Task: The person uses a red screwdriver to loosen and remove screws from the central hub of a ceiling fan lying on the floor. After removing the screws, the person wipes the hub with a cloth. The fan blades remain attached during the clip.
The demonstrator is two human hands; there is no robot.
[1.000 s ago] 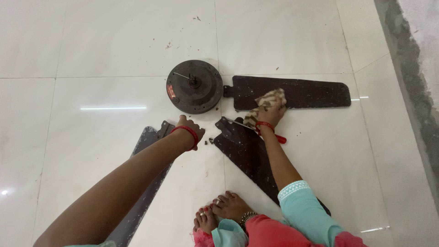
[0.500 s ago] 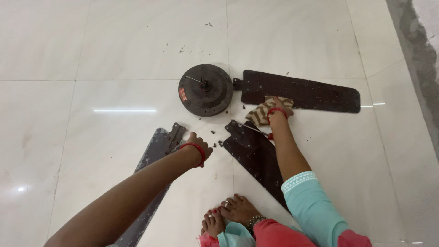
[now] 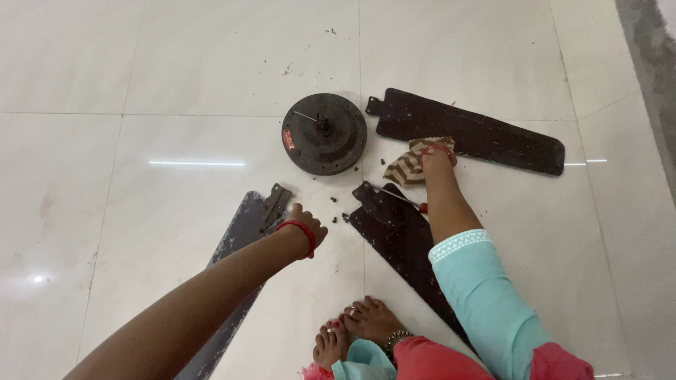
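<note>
A dismantled ceiling fan lies on the white tile floor. Its round dark motor hub (image 3: 324, 134) sits in the middle, with three dark blades around it. My right hand (image 3: 436, 156) presses a striped brown cloth (image 3: 408, 163) against the inner end of the far right blade (image 3: 472, 132). My left hand (image 3: 308, 224) rests on the floor by the metal bracket of the dusty left blade (image 3: 243, 239), fingers curled. A red-handled screwdriver (image 3: 401, 198) lies across the middle blade (image 3: 401, 243), beside my right forearm.
Small dark bits of debris (image 3: 341, 211) lie scattered on the tiles between the hub and the blades. My bare feet (image 3: 352, 331) are at the bottom, next to the middle blade. A grey strip (image 3: 651, 56) runs along the right edge of the floor.
My right hand with the cloth has stayed on the right blade's inner end. My left hand has stayed by the left blade's bracket. The camera has shifted, so everything sits lower and further right.
</note>
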